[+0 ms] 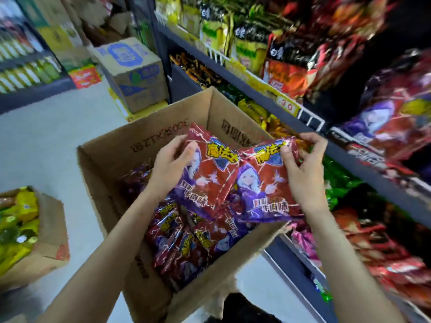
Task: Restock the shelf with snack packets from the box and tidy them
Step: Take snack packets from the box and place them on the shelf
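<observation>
An open cardboard box [105, 159] stands on the floor beside the shelf [363, 159], holding several red-and-purple snack packets [186, 248]. Above the box my left hand [170, 162] grips one red-and-purple packet [205, 173] by its left edge. My right hand [300, 164] pinches the top of a second, matching packet [261, 190], which lies next to and partly over the first. Matching packets [382, 117] sit on the shelf tier at the upper right.
A second cardboard box [51, 234] with yellow-green packets stands at the left. A blue-printed carton [135, 73] sits on the floor beyond the box. Shelf tiers on the right are packed with assorted snack bags. Pale floor [53, 136] spreads left of the box.
</observation>
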Motion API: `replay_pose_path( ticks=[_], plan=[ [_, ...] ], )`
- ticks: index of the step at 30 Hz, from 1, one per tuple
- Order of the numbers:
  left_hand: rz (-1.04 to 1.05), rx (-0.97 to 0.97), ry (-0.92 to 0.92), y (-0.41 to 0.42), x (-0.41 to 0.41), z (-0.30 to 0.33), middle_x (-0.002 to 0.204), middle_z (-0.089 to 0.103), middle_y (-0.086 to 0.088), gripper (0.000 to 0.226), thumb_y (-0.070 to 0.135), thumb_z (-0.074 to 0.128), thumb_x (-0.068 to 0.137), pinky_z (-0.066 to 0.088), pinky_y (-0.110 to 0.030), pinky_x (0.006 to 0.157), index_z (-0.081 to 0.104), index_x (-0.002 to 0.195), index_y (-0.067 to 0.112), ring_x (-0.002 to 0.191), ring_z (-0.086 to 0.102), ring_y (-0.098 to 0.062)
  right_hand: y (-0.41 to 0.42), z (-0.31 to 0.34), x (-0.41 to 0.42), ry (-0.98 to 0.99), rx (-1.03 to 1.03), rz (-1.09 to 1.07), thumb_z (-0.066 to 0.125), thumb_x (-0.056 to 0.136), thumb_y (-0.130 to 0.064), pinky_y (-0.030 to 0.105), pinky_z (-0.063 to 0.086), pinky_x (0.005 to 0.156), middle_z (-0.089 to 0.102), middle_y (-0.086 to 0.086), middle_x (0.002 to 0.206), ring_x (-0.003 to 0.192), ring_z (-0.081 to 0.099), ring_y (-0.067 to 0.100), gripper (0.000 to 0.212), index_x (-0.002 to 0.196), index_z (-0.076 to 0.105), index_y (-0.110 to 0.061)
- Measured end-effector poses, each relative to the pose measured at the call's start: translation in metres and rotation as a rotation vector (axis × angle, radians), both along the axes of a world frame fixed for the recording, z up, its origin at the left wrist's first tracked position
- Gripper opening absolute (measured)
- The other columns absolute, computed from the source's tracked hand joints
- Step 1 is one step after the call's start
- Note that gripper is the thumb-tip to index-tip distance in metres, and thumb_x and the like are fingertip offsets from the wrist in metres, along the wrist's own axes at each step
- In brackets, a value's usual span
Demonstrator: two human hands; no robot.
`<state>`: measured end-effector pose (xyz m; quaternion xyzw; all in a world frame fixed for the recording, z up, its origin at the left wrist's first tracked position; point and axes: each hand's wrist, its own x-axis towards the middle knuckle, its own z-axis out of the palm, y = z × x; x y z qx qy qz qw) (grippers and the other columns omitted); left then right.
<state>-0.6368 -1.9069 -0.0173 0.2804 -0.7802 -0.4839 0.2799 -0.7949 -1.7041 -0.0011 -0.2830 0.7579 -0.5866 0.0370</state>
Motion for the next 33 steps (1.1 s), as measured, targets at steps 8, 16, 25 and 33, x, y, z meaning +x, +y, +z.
replay_pose_path(
  ticks=[8,16,25,33],
  plan=[
    [-0.295,-0.209,0.002,0.097,-0.062,0.024,0.087,0.059,0.021,0.014,0.029,0.046,0.099,0.042,-0.014,0.071,0.051,0.111,0.024,0.076,0.055,0.016,0.147,0.009,0.020,0.074,0.136,-0.213,0.051,0.098,-0.019,0.006,0.037,0.056,0.061,0.025,0.084,0.059,0.047,0.016,0.012,0.106,0.055,-0.025],
    [-0.523,-0.062,0.044,0.240,-0.108,0.044,0.093,0.063,0.019,0.013,0.037,0.047,0.096,0.046,-0.016,0.075,0.052,0.106,0.030,0.084,0.061,0.008,0.302,0.025,0.027,-0.005,0.207,-0.163,0.072,0.082,-0.027,0.039,0.052,0.078,0.064,0.003,0.090,0.079,0.059,0.031,0.051,0.122,0.045,-0.043],
    [-0.577,0.216,0.173,0.435,-0.145,0.064,0.088,0.059,0.010,0.005,0.028,0.048,0.097,0.045,-0.013,0.072,0.053,0.098,0.028,0.071,0.057,0.008,0.504,0.059,0.024,0.200,0.216,-0.369,0.061,0.091,-0.018,0.019,0.042,0.082,0.048,-0.045,0.112,0.090,0.058,0.002,0.048,0.128,0.041,-0.041],
    [-0.731,0.136,0.233,0.568,-0.184,0.096,0.080,0.057,0.017,0.013,0.020,0.051,0.097,0.037,-0.004,0.072,0.051,0.087,0.030,0.072,0.052,0.018,0.649,0.095,-0.008,0.269,0.070,-0.571,0.059,0.093,-0.007,0.036,0.048,0.074,0.059,-0.018,0.082,0.070,0.054,0.009,0.033,0.105,0.056,-0.037]
  ],
)
